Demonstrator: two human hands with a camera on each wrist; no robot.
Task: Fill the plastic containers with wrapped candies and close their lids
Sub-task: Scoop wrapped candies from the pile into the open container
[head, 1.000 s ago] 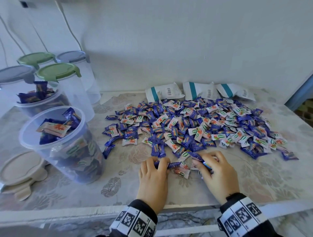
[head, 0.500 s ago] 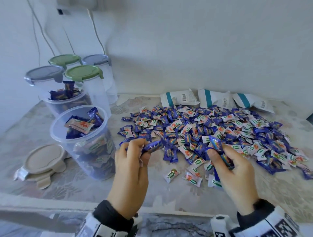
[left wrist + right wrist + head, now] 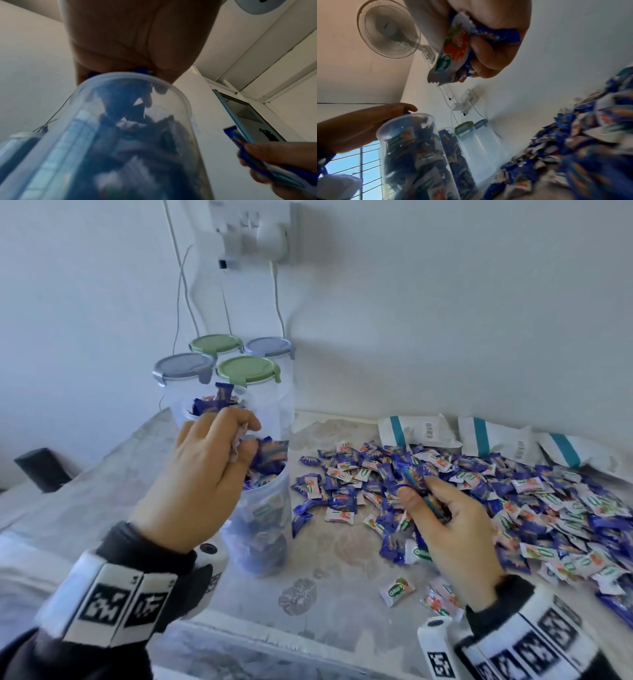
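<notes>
My left hand [image 3: 241, 445] holds a bunch of wrapped candies right over the mouth of the near open clear container [image 3: 265, 518], which is nearly full of candies. The left wrist view shows the container rim [image 3: 130, 79] just under my curled fingers. My right hand [image 3: 423, 494] grips several wrapped candies [image 3: 453, 54] in the air above the near edge of the candy pile [image 3: 462, 484]. A second open container [image 3: 209, 405], heaped with candies, stands just behind the first.
Lidded empty containers with green lids [image 3: 248, 369] and grey lids [image 3: 183, 366] stand at the back left by the wall. White packets [image 3: 418, 429] lie behind the pile. Loose candies [image 3: 397, 590] lie near the table's front edge. Cables hang from a wall socket [image 3: 253, 231].
Both hands have lifted off the table with candies. The left hand has swung left to above the open container; the right hand has risen over the pile's near edge.
</notes>
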